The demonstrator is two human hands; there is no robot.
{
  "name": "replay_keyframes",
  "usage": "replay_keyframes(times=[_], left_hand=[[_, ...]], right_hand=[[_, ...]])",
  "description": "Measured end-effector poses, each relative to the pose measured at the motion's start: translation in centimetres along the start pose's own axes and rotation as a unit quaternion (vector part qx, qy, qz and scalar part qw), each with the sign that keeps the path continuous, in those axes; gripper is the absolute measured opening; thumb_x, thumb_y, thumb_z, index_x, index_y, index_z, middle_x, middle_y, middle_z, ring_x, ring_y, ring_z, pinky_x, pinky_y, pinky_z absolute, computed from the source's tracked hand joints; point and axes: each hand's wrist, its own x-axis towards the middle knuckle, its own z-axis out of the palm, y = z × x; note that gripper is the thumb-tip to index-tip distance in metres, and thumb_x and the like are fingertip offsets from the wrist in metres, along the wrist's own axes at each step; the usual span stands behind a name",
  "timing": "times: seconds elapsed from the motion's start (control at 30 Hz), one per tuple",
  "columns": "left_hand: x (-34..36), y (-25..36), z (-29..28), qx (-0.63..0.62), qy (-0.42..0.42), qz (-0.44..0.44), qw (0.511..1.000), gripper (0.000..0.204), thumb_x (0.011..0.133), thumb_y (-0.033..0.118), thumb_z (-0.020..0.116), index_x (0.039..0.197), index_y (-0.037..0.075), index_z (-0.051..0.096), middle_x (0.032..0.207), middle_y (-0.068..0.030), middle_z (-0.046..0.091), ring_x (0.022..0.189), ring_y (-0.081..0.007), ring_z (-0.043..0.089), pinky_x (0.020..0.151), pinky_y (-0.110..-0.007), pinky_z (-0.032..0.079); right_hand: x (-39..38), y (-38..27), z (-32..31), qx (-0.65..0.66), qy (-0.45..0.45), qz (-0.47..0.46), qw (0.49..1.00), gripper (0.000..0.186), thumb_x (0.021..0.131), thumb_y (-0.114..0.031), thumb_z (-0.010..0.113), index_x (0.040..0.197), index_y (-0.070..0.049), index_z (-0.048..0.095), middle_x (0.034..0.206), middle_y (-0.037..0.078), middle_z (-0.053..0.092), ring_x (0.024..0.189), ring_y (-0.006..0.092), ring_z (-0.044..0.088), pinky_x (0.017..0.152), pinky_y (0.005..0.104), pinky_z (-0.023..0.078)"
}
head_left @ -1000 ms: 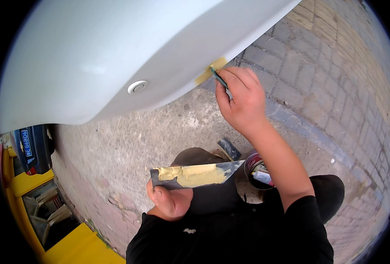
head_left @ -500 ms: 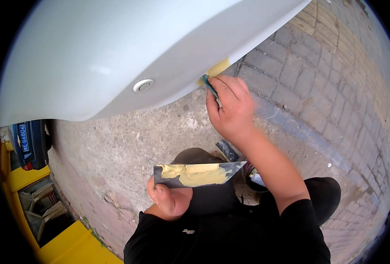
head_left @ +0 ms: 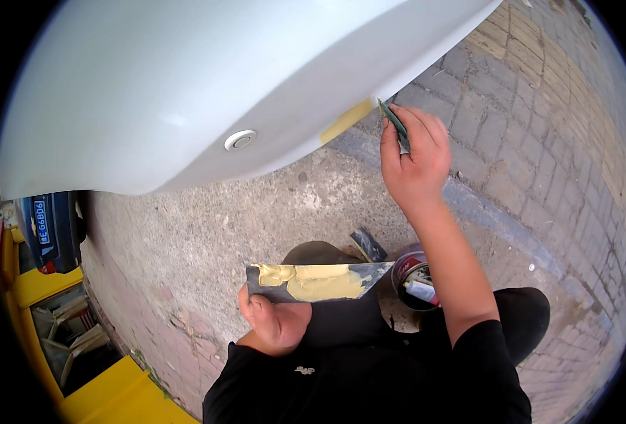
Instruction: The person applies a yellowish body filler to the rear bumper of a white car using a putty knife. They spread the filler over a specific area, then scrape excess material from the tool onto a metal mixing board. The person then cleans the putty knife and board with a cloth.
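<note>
My right hand point(head_left: 415, 152) pinches a small dark green spreader point(head_left: 396, 124), its tip at the lower edge of the curved white panel point(head_left: 164, 71), just right of a smoothed pale yellow filler patch point(head_left: 344, 121). A round fitting point(head_left: 240, 139) sits on the panel left of the patch. My left hand point(head_left: 274, 318) holds a flat dark board point(head_left: 253, 283) at its left end, level above my lap, with a thick smear of cream-yellow putty point(head_left: 323, 279) on it.
An open can point(head_left: 415, 279) with a tube in it stands by my right leg, beside a dark scraper blade point(head_left: 369, 245). Concrete point(head_left: 185, 247) and grey paving blocks point(head_left: 511, 127) form the ground. At left are a yellow structure point(head_left: 108, 385) and a dark vehicle point(head_left: 58, 233).
My right hand moved left and down along the patch, then up and right past its upper end with the spreader. The patch now shows uncovered. My left hand with the board stayed nearly still.
</note>
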Motion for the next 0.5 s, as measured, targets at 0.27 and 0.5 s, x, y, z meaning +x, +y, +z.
replay_keyframes(times=[0.27, 0.5], left_hand=[[0.3, 0.0, 0.4, -0.043, 0.02, -0.003, 0.999, 0.042, 0.102, 0.026, 0.043, 0.123, -0.01, 0.047, 0.12, -0.0214, 0.06, 0.109, -0.0275, 0.061, 0.094, -0.042, 0.048], [0.2, 0.4, 0.1, -0.004, -0.002, -0.05, 0.999, 0.041, 0.102, 0.031, 0.045, 0.125, -0.004, 0.047, 0.122, -0.0167, 0.059, 0.112, -0.0261, 0.059, 0.097, -0.042, 0.046]], right_hand=[[-0.6, -1.9, 1.6, 0.027, -0.029, 0.001, 0.999, 0.027, 0.073, 0.001, 0.069, 0.1, 0.001, 0.066, 0.097, 0.012, 0.066, 0.083, 0.0297, 0.061, 0.073, 0.0382, 0.051], [-2.4, -4.5, 1.9, 0.085, -0.112, -0.026, 0.99, 0.028, 0.073, 0.001, 0.071, 0.1, 0.0, 0.067, 0.098, 0.013, 0.066, 0.083, 0.0299, 0.062, 0.073, 0.0373, 0.052]])
